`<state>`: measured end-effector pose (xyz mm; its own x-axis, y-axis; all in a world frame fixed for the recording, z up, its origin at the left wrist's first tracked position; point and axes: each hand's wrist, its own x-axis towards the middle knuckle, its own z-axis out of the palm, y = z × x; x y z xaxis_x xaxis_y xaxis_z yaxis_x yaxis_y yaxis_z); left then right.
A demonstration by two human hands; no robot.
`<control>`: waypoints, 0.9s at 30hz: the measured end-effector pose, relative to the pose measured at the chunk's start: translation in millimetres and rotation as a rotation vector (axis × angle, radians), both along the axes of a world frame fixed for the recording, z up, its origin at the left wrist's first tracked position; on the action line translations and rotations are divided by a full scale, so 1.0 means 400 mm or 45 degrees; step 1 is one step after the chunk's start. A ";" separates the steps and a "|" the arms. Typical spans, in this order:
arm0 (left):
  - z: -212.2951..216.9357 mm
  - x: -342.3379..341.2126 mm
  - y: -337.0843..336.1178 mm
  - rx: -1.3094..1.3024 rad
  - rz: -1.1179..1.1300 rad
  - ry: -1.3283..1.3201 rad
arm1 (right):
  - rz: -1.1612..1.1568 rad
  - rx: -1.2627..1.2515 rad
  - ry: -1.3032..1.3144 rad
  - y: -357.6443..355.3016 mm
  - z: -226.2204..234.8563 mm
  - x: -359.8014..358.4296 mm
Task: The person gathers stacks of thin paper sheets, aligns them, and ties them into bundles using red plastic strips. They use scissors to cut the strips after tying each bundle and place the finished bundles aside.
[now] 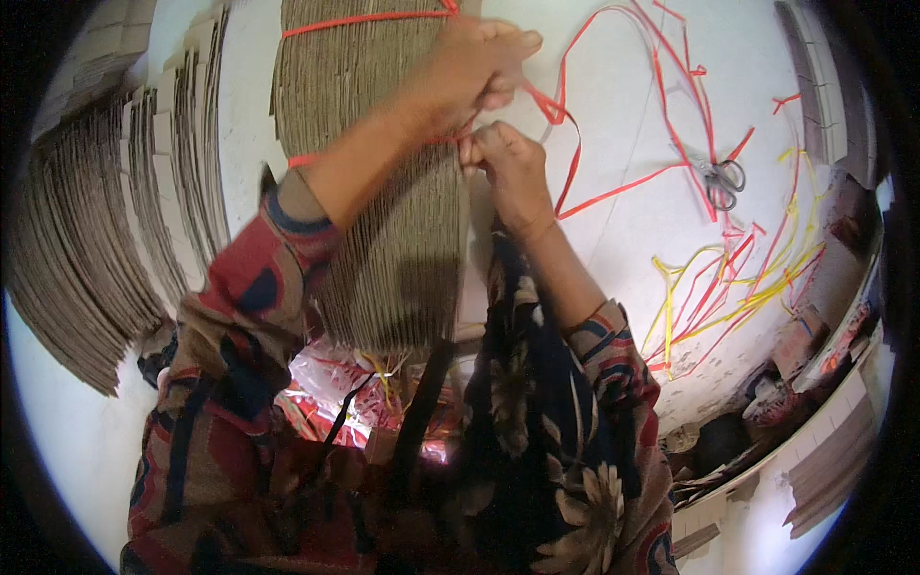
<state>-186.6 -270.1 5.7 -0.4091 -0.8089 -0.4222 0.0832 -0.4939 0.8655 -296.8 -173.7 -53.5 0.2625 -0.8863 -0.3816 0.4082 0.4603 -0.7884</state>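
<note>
In front of me lies a bundle of brown cardboard sheets (393, 259), packed on edge. A red strap (305, 160) runs across its middle, and a second red strap (359, 21) crosses its far end with a knot. My left hand (479, 65) is closed on the middle strap above the bundle's right edge. Just nearer to me, my right hand (510, 171) is closed in a pinch on the same strap, beside the edge. The strap's loose length loops off to the right. The knot area between my hands is partly hidden by the fingers.
Scissors (721, 182) with dark handles lie on the white table (613, 254) at the right, among red strap pieces. Nearer are tangled yellow and red straps (724, 307). More cardboard stacks (77, 230) stand at the left. Red scraps (331, 407) lie below the table edge.
</note>
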 end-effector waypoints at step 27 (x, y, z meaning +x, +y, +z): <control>0.046 0.185 0.129 -1.220 -0.736 -1.160 | -0.112 0.171 -0.373 -0.006 0.021 0.027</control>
